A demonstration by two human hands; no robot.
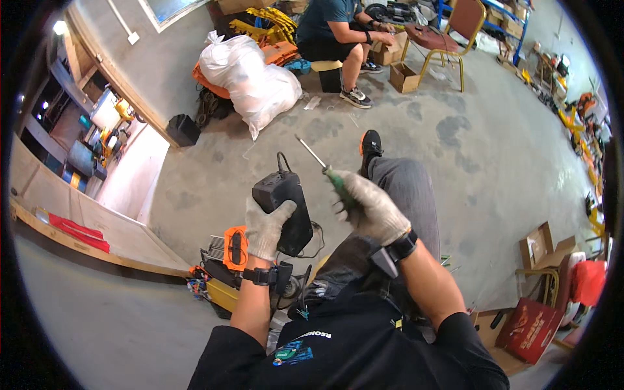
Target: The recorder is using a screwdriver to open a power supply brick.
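Note:
In front of me a black box-shaped device [291,224], with a cable looping from its top and another trailing at its lower right, is held upright in my left hand [265,227]. That gloved hand's thumb lies across the front face, while the fingers behind are hidden. My right hand [377,211], also in a pale work glove, grips a screwdriver [338,182] by its green handle. Its metal shaft points up and left, and the tip is apart from the device. Both wrists wear black straps.
Beyond my outstretched leg, a seated person [331,32] works by a cardboard box [404,78] and a chair [448,39]. White sacks [250,81] lie at the far left. An orange object [235,247] and other parts crowd my left side. A red box [530,330] stands at right.

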